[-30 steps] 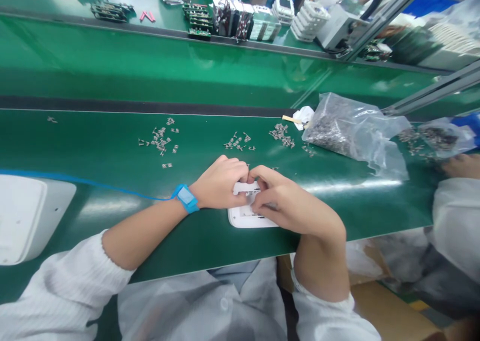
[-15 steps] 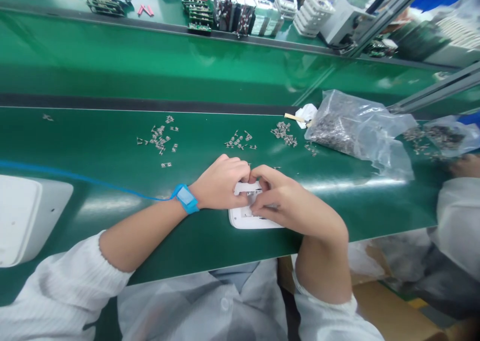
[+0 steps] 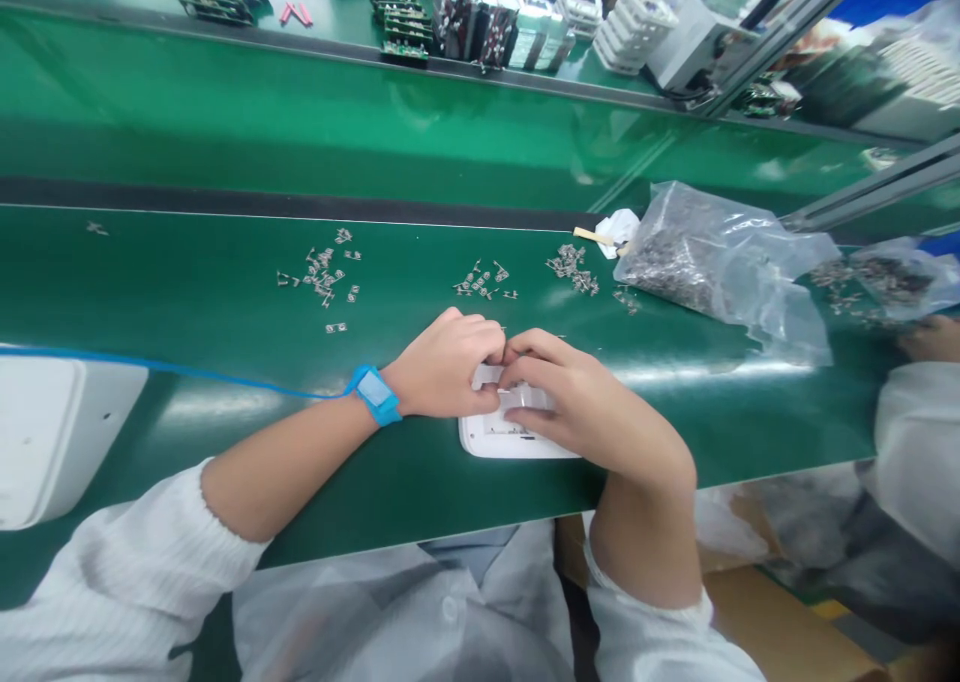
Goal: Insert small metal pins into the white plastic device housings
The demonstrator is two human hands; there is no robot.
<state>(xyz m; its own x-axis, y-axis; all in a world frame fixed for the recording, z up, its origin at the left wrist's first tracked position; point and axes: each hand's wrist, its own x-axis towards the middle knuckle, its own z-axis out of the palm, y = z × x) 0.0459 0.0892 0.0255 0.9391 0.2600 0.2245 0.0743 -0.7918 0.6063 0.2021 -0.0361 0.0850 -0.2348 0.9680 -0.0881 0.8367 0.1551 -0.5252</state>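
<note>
A white plastic housing point(image 3: 480, 442) with rounded corners and a recessed middle lies on the green bench in front of me. My left hand point(image 3: 452, 364) is closed on its left far side, fingers curled and the thumb reaching over the recess. Over the right part of the housing is my right hand point(image 3: 574, 390), its thumb and index finger spread apart above the recess. I see nothing between those two fingers, though they cover part of the recess. Just beyond the hands lies a small pile of metal clips point(image 3: 480, 280). A blue wrist strap point(image 3: 376, 395) circles my left wrist.
More metal clips lie in piles left point(image 3: 322, 277) and right point(image 3: 572, 268). A clear bag of metal parts point(image 3: 675, 252) stands at the right. A white casing point(image 3: 60, 442) and blue cord point(image 3: 225, 379) are at left. Circuit boards point(image 3: 405, 27) line the shelf. Another person's sleeve point(image 3: 919, 412) shows.
My right thumb and index finger have moved farther apart, showing more of the recess. My left hand keeps its place on the housing. The whole view has shifted slightly.
</note>
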